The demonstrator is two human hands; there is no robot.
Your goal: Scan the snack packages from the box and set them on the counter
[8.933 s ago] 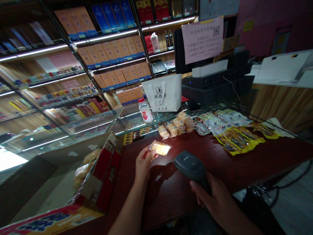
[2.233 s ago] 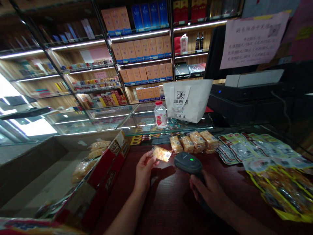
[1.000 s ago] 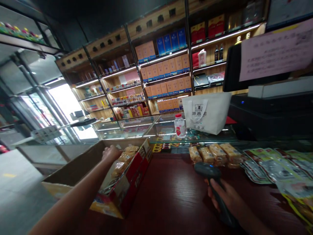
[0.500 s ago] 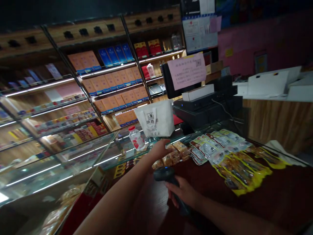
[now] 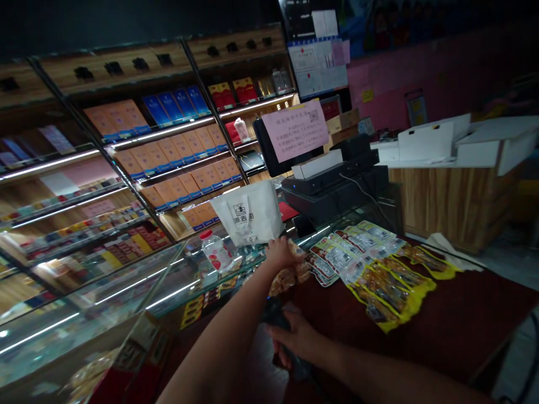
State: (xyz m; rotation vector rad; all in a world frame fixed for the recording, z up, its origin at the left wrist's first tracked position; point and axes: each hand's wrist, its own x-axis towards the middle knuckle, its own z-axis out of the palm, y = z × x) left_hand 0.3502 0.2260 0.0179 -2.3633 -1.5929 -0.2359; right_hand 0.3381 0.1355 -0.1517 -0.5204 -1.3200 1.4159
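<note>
My right hand (image 5: pixel 295 339) is wrapped round the handle of a dark handheld barcode scanner (image 5: pixel 300 367), its head angled up beneath my left forearm. Stretched forward, my left hand (image 5: pixel 284 252) has its fingers curled over clear-wrapped brown snack packs (image 5: pixel 283 282) at the counter's edge; forearm and hand partly cover them. Right of these lie several flat silver-and-green packets (image 5: pixel 357 244) and yellow-edged bags of brown food (image 5: pixel 391 286). Just behind my left hand stands a white carry bag (image 5: pixel 250 216) with black print. A clear jar with a red lid (image 5: pixel 217 252) is left of it.
The dark red counter top (image 5: pixel 455 320) stretches to the right. A black register (image 5: pixel 337 191) and a screen with a pink notice (image 5: pixel 295 132) stand behind. On the left are a glass display case (image 5: pixel 113 300) and an open carton (image 5: pixel 138 348); boxed goods (image 5: pixel 177 148) line the back shelves.
The view has turned right, so things sit further left. My left hand's fingers have curled over the snack packs. The scanner stays in my right hand, its head now partly behind my left forearm.
</note>
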